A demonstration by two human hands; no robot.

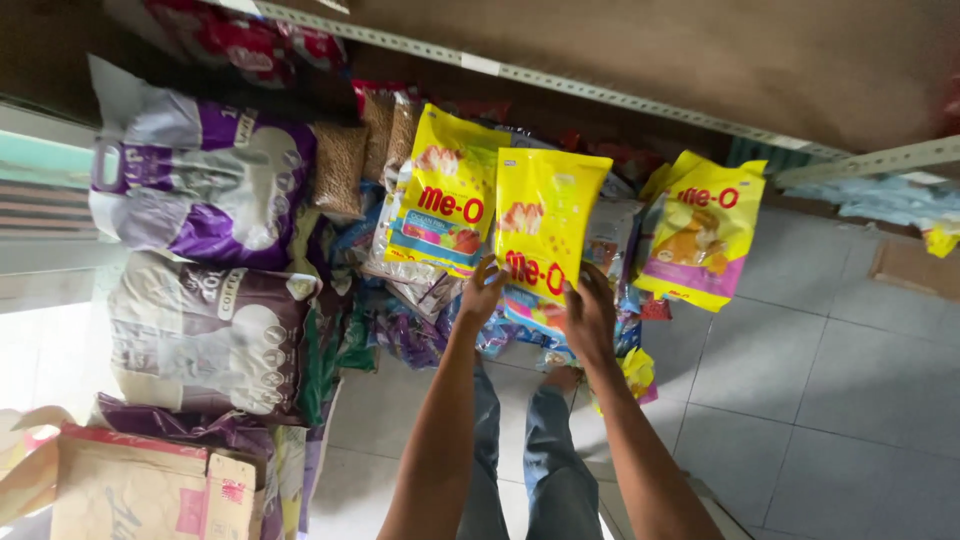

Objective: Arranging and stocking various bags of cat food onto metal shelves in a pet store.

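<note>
Both hands are on the middle yellow pouch (541, 235) now, the left hand (481, 293) at its lower left edge and the right hand (590, 315) at its lower right, fingers (492, 268) curled and pinching the bottom of the pack from either side. It stands upright on the pile under the shelf (640, 100), between two more yellow pouches. It looks light and soft, a crinkly glossy film that could slip, so the side seams and the flat bottom edge seem the safest hold. To its left leans a second yellow pouch (440, 190) with a blue and pink lower band; to its right a third yellow pouch (703, 232) with a purple band, tilted. Far left, two big sacks lie stacked: a purple and white sack (200, 175) above, a brown and grey sack (205, 335) below, both likely heavy. A clear bag of brown pellets (340, 170) stands between them and the pouches. A cardboard box (140, 485) sits at bottom left on the tiled floor (830, 400).
</note>
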